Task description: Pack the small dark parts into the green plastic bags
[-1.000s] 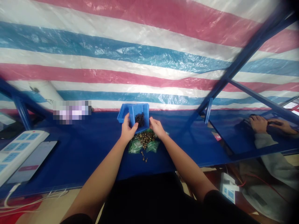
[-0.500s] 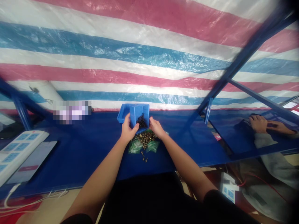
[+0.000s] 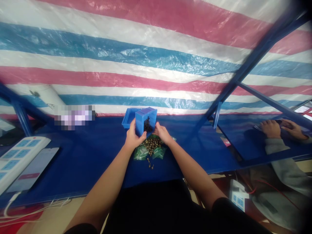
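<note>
Between my two hands a blue plastic bin [image 3: 142,122] is held tilted, its opening toward me and to the right. Dark screws [image 3: 147,124] lie inside it. My left hand [image 3: 133,136] grips the bin's left side, thumb along the lower edge. My right hand [image 3: 162,132] holds its right side, with some fingertips hidden behind it. Below the bin, a pile of brass-coloured screw-like parts [image 3: 153,143] lies on the table among green-tinted plastic bags [image 3: 140,152]. A second blue bin [image 3: 127,119] stands behind, to the left.
A blue table [image 3: 97,156] carries a white power strip [image 3: 21,151] and a phone-like device [image 3: 36,169] at left. Blue metal frame bars [image 3: 234,84] slant on the right. Beyond them are another person's hands [image 3: 271,129]. Striped sheeting [image 3: 146,58] hangs behind.
The held bin has tipped a little and turned slightly, showing more of its upper side. My hands have shifted slightly with it. The other person's hands have moved a little.
</note>
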`<state>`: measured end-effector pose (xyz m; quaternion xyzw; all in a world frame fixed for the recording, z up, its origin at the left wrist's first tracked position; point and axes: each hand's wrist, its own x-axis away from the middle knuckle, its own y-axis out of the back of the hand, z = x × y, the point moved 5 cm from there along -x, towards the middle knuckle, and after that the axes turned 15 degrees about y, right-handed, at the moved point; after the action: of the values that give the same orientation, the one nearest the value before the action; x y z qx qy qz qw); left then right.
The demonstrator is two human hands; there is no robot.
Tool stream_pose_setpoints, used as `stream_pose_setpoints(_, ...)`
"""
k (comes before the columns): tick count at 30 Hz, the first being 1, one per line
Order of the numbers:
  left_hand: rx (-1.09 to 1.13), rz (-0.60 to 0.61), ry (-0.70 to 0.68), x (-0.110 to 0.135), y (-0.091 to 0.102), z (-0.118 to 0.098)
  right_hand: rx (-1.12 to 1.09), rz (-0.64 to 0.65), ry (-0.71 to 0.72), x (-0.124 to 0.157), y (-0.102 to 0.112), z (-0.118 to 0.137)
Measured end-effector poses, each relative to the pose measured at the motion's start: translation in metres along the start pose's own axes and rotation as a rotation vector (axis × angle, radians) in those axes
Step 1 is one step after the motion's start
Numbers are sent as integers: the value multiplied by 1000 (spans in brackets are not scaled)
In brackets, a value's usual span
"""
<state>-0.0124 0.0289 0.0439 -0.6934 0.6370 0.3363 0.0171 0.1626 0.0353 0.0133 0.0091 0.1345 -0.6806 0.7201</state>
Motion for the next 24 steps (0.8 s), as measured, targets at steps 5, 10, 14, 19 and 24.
stream_pose_setpoints(5,-26,30,11,0,0,-2,-70,38,-11,0,0,-4)
stream_pose_setpoints(10,-58,26,-2,0,-1,-2,-12,33,-7,0,2,-8)
stream_pose_setpoints(14,-116,24,-15,0,-1,-5,-59,44,12,0,-1,-4)
stream_pose_setpoints(19,-160,24,-26,0,1,-9,-91,63,6,0,-4,-4)
stream_pose_setpoints(24,-180,-34,-87,1,3,-9,-103,45,0,-1,-3,-5)
